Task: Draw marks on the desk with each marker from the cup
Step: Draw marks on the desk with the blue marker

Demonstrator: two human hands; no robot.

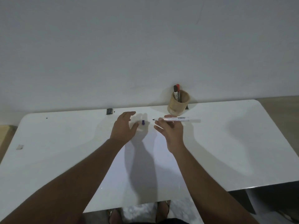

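My right hand (169,128) holds an uncapped white marker (178,119) level above the white desk (226,143), its dark tip pointing left. My left hand (124,126) hovers just left of it with fingers spread and nothing in it. A small purple cap (143,122) lies on the desk between the two hands. A round wooden cup (178,102) stands at the desk's back edge by the wall, with a dark-capped marker (175,92) and a red-capped marker (178,91) upright inside.
A small black object (109,111) sits at the desk's back edge to the left. A scrap of tape (19,147) lies near the left edge. The grey wall rises right behind the desk. My feet show below the front edge.
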